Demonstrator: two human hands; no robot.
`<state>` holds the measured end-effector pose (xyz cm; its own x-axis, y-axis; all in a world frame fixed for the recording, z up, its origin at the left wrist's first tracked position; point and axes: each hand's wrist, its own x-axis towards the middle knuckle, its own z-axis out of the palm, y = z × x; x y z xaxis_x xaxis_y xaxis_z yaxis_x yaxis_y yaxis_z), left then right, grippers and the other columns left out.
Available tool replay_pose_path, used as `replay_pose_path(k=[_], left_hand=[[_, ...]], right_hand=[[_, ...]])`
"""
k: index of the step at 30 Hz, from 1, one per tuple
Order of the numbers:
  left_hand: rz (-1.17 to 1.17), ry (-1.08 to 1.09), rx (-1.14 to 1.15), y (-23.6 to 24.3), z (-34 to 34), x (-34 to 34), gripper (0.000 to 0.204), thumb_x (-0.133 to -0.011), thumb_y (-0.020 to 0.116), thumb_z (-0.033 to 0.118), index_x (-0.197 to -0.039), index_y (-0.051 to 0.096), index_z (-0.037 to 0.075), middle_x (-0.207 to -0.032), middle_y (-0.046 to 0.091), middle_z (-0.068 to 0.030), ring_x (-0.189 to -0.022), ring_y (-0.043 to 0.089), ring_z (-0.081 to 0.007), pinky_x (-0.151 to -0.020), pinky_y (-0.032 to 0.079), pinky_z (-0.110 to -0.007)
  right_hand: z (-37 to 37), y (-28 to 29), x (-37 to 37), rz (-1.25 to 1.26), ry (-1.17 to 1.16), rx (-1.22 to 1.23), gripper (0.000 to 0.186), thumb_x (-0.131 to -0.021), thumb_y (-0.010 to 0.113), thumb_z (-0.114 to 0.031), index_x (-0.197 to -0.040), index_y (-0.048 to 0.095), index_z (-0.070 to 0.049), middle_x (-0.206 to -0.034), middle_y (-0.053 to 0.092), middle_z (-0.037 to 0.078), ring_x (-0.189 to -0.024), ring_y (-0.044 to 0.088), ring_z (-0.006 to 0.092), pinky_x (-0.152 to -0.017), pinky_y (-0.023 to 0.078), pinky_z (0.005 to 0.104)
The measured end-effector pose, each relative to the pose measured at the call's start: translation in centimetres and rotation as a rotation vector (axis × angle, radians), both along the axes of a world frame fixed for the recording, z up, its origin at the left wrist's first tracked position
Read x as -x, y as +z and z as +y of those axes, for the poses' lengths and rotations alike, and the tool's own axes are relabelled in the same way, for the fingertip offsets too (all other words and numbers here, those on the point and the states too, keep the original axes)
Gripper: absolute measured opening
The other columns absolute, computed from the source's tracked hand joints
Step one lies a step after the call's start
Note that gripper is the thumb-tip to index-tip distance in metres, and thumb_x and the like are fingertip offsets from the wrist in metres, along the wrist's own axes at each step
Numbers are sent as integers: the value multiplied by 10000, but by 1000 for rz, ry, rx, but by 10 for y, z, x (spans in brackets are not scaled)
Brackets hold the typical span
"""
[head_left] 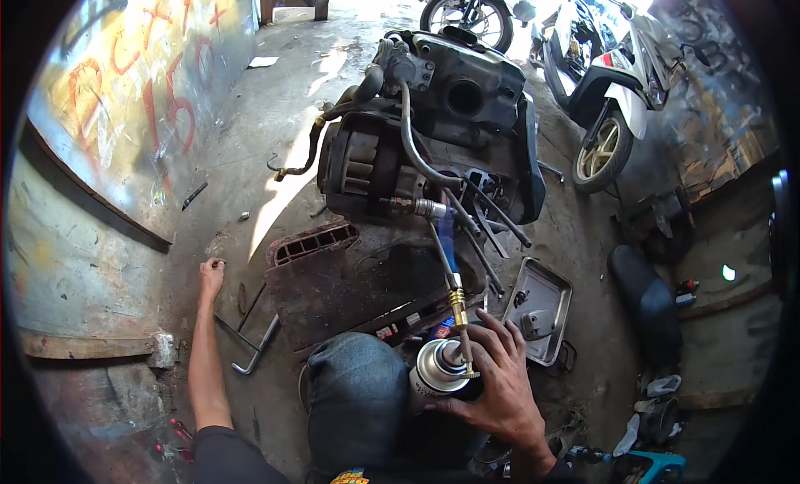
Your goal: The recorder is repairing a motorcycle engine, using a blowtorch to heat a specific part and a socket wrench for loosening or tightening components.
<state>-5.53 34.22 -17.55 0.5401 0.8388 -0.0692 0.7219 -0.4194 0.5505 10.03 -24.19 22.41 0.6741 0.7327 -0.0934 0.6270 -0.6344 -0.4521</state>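
My right hand [500, 376] is wrapped around the canister [442, 369] of a gas torch, close to my right knee. The torch's brass nozzle [457, 305] points away from me, and a bluish flame [447, 242] runs from it toward a metal fitting [429, 207] on the near side of a dark engine [450, 117]. My left arm stretches out to the left, well apart from the engine. The left hand [212, 274] is closed low over the concrete floor, fingers curled; anything inside it is too small to make out.
Before my knee [354, 392] lies a rusty metal part [333, 292], with a bent-handled tool [258, 346] to its left. A metal tray [542, 305] holding small parts sits at right. Beyond are a black seat [646, 292], a white scooter [617, 92] and a painted wall [133, 92].
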Motion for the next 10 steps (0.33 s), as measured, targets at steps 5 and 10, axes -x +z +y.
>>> replay_pose_path(k=[5,10], left_hand=[[-16,23,17,15,-10,-2,273,-876,627,264,-1026,681,43,-1087,601,-215,-1051,570,-357,-933,456,-423],[87,47,-77,26,35,3,308,-833,679,254,-1064,665,51,-1231,562,-232,-1116,537,-384,-981,431,-433]], right_hand=[[5,-2,0,-3,-59,-71,746,-581,877,-485,-1154,648,-67,-1206,613,74,-1373,384,270,-1152,180,519],[9,2,-3,71,-94,-63,677,-640,848,-501,-1140,668,-82,-1187,628,71,-1375,379,255,-1155,129,552]])
